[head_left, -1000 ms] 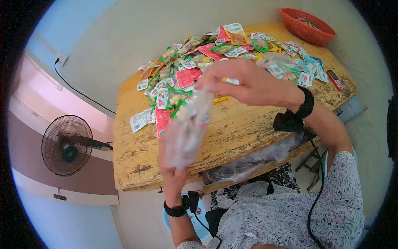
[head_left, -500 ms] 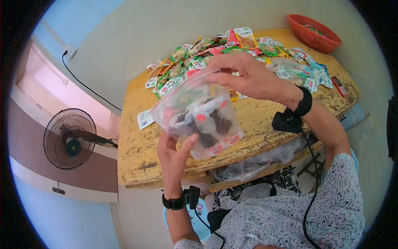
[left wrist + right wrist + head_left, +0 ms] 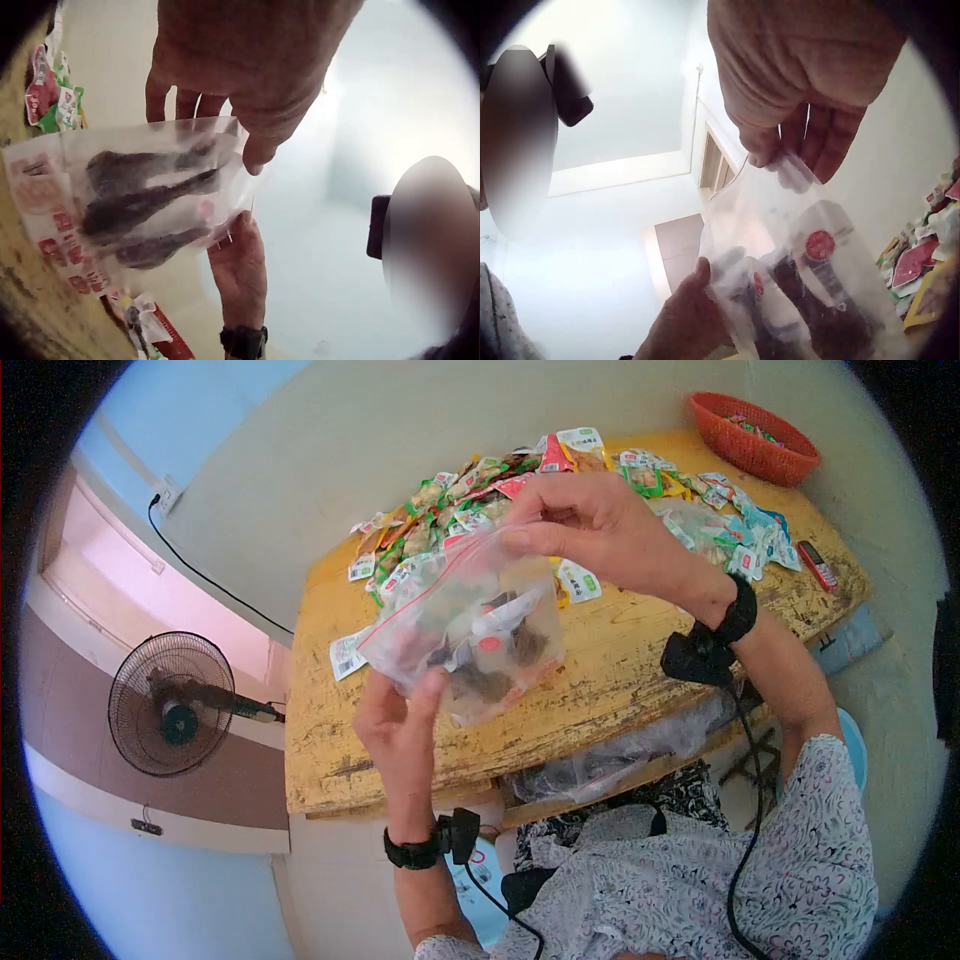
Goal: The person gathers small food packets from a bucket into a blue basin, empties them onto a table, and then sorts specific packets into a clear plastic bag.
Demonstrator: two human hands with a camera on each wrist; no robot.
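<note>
A clear zip bag (image 3: 455,615) with a red line along its top edge hangs tilted between both hands above the near part of the table. Inside it are dark pieces (image 3: 139,206) shaped like drumsticks, with pale wrapping and round red marks. My right hand (image 3: 615,530) pinches the bag's upper corner between thumb and fingers. Lower down, on its left side, my left hand (image 3: 400,725) grips the bag, thumb on the near face and fingers behind. The right wrist view shows red round labels (image 3: 820,245) through the plastic.
Behind the bag, small food packets (image 3: 430,525) lie heaped on the worn yellow table (image 3: 640,650). A red basket (image 3: 750,445) stands at the back right corner, a phone (image 3: 817,565) near the right edge. A fan (image 3: 172,703) is at the left.
The bag, blurred and edge-on a second ago, turned its broad face toward me. Since half a second ago it has tilted slightly and shifted left with the left hand.
</note>
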